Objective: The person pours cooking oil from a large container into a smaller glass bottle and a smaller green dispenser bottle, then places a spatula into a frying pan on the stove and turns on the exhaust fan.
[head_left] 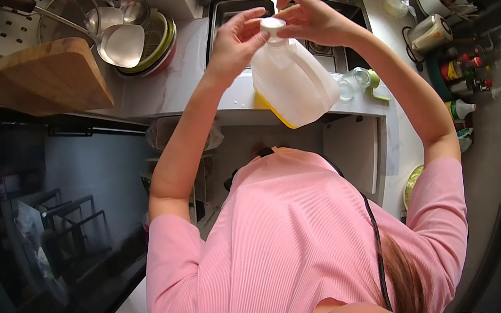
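A large translucent plastic jug with a handle and a yellow edge at its lower left is tilted at the counter's front edge. Its white cap lies between my two hands. My left hand has its thumb and fingers at the left side of the cap. From the right, my right hand touches the cap with thumb and fingers, its index finger bent. Just right of the jug, a clear glass or plastic vessel lies near the edge, beside a green-handled item.
Behind the jug is a steel sink. A wooden cutting board, a metal spatula and stacked colanders stand at the left. Along the right counter are an electric kettle, bottles and a bowl of chopped greens.
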The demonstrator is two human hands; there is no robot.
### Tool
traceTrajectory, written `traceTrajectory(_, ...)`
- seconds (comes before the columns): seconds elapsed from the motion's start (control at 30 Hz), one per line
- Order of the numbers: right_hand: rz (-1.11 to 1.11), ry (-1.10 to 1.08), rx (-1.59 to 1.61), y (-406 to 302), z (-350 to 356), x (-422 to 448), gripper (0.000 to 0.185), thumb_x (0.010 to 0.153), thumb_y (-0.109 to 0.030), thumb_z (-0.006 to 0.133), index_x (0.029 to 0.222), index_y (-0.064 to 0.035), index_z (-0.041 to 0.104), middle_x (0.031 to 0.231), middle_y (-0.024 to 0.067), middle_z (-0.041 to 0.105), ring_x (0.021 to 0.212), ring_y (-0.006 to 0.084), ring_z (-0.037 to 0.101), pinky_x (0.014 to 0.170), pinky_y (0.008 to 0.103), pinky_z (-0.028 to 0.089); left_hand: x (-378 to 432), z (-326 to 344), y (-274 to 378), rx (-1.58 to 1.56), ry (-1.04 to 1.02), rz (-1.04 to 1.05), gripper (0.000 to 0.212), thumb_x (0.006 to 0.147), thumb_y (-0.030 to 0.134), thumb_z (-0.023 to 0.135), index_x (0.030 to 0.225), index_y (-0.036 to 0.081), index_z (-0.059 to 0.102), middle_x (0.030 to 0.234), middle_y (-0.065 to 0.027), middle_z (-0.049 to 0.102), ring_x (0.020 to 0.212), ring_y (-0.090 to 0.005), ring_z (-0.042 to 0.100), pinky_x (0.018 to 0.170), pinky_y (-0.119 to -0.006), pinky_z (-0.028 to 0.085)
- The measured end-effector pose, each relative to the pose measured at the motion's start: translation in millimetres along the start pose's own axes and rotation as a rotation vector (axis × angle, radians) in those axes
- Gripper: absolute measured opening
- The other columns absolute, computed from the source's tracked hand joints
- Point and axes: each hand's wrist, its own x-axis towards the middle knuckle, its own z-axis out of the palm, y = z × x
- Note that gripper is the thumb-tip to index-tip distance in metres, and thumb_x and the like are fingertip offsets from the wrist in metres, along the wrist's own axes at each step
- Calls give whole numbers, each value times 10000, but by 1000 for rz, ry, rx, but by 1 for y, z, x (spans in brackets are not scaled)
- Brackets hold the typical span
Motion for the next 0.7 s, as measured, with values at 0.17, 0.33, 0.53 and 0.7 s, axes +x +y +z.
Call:
traceTrajectory(0.17, 15, 51, -50, -29, -7, 40, 444, 973, -346, 684, 1262, -29, 568, 1157, 128, 688, 1021, 151, 693, 884, 269, 573, 11, -33, 38, 94, 54, 108, 399, 950, 295, 719, 1267, 59, 663, 1098, -36, 715, 1016, -94, 648, 921, -249, 524)
traceTrajectory(0.33, 99, 157, 25, -38, 60, 86, 451, 930, -405, 713, 1137, -5, 677, 905, 147, 740, 733, 176, 733, 685, 299, 595, -15, -85, 28, 53, 233, -59, 379, 931, 343, 737, 1162, 43, 709, 988, -26, 718, 867, -84, 668, 820, -252, 554)
traceTrajectory(0.53, 128, 399, -76, 24, 182, 95, 321, 950, -289, 648, 1039, 7, 733, 877, 175, 748, 788, 248, 737, 713, 352, 589, -64, -137, -43, -81, 362, -301, 254, 959, 309, 704, 1044, 72, 737, 877, -5, 714, 728, -69, 653, 700, -223, 538)
traceTrajectory(0.7, 451, 374, 157, 130, 259, 89, 298, 966, -223, 630, 1107, 17, 738, 813, 137, 753, 670, 173, 731, 612, 298, 606, -92, -157, -162, -89, 389, -589, 275, 973, 253, 667, 1083, 11, 737, 871, -55, 720, 713, -118, 674, 667, -264, 583)
